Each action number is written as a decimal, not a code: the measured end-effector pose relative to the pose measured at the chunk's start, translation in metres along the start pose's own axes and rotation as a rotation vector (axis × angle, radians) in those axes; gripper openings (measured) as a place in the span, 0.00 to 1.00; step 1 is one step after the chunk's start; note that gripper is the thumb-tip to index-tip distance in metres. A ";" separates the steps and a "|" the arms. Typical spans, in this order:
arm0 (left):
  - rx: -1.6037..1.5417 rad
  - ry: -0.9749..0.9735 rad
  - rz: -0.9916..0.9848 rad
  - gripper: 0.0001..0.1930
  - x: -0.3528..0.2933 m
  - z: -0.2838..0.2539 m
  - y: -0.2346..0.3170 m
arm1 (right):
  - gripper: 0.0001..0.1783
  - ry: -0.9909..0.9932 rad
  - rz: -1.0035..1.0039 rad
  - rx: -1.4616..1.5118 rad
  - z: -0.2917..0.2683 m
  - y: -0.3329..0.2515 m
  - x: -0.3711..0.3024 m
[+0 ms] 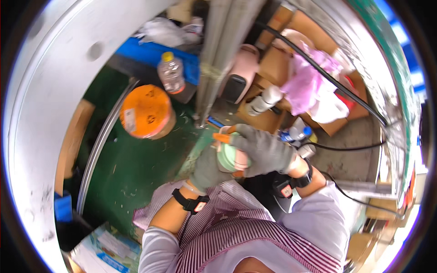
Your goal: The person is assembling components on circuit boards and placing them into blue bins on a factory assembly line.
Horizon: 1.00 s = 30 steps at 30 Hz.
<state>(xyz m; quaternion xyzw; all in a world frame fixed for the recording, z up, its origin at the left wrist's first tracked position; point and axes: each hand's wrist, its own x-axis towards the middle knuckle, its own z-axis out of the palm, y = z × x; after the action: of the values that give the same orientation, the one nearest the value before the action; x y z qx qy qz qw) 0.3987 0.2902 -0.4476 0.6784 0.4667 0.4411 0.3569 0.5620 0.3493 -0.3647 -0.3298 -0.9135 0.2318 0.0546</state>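
Note:
My left hand [208, 167], in a grey work glove, grips a pale green and pink round container [226, 157] that looks like a cup, from its left side. Over its top and right side bends my right hand [268, 149], gloved in grey with orange fingertips, its fingers closed around the same container. Both hands are close together in front of my chest. The gloves cover much of the container, and blur hides its details, so its exact kind cannot be told.
An orange-topped round drum or roll [146, 111] stands on the green floor [136, 168]. Beyond it is a clear bottle with a yellow cap [170, 73]. A metal post [216, 54] rises ahead. At right, a black cable [327, 79] crosses above cardboard boxes and pink bags [309, 82].

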 end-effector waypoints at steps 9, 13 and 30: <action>0.443 -0.412 -0.093 0.35 -0.028 0.041 -0.049 | 0.47 -0.039 0.862 -0.139 0.023 0.090 -0.047; 0.488 -0.621 -0.103 0.32 -0.030 0.041 -0.049 | 0.48 0.160 0.983 -0.197 0.029 0.154 -0.067; 0.329 -0.611 -0.262 0.30 -0.039 0.022 -0.046 | 0.50 0.148 0.939 -0.468 0.076 0.198 -0.067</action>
<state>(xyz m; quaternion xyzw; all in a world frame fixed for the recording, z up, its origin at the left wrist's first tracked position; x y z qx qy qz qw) 0.3980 0.2657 -0.5071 0.7616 0.4860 0.0878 0.4196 0.7095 0.4118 -0.5193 -0.7222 -0.6886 -0.0029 -0.0659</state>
